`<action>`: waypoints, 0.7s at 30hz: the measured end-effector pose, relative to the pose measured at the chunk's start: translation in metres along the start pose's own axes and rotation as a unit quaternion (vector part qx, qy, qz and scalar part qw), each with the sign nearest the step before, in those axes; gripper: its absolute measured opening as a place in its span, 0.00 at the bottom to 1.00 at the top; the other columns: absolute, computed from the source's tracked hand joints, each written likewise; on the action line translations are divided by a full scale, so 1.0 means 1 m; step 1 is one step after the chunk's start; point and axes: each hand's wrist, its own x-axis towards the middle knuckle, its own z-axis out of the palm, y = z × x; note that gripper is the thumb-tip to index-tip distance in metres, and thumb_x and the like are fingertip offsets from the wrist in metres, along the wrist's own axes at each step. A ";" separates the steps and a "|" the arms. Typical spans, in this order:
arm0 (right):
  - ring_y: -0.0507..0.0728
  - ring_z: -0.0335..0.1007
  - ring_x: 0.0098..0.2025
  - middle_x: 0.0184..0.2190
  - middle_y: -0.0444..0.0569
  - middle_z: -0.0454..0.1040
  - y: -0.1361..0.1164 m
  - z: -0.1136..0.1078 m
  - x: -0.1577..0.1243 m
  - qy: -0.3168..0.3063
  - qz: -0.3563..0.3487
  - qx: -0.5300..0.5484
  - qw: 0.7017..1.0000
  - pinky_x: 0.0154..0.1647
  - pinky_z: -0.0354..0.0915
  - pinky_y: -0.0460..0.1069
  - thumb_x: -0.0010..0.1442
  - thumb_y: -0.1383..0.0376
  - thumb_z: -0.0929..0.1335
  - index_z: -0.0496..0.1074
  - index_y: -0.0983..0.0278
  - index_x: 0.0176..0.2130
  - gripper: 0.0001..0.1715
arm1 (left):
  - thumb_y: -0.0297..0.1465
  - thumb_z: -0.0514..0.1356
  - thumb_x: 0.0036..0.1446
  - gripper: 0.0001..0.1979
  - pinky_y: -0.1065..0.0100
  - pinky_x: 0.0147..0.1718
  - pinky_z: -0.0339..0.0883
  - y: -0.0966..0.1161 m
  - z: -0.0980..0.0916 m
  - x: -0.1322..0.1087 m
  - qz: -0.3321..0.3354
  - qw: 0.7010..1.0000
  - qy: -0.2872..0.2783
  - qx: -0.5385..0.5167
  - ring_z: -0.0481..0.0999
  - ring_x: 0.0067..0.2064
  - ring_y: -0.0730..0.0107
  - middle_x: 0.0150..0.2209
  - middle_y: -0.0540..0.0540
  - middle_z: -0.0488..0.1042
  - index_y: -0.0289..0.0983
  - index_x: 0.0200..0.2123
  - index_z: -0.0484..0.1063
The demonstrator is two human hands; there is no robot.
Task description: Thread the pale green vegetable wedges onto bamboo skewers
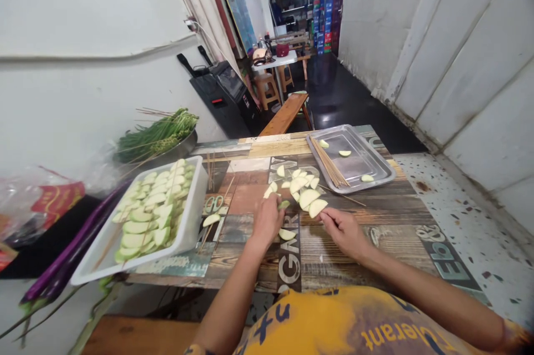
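Half-moon vegetable slices [308, 197], pale with green skin, lie in a loose cluster on the patterned tabletop before me. My left hand [267, 217] is closed, with its fingers curled round a pale slice [270, 188] that shows past the fingertips. My right hand [342, 231] is closed in a pinch at the edge of a larger slice [318, 208]. Whether a stick runs through that slice is hidden by the fingers. Between my forearms a single slice [287, 234] lies flat.
To the left stands a white tub [201, 199] heaped with slices. A metal tray [367, 157] with bamboo skewers [329, 161] is at the back right. Purple eggplants [77, 246], scissors [214, 203] and a bowl of skewered greens [161, 135] are on the left. A wooden bench [287, 113] extends behind.
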 end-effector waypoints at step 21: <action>0.51 0.63 0.25 0.21 0.44 0.67 0.000 0.008 -0.005 -0.111 -0.045 -0.029 0.992 0.28 0.56 0.44 0.61 0.64 0.57 0.69 0.66 0.30 0.16 | 0.34 0.65 0.43 0.14 0.82 0.12 0.46 -0.015 -0.006 0.030 -0.173 0.674 -0.003 -0.718 0.58 0.18 0.87 0.25 0.48 0.70 0.29 0.31 0.70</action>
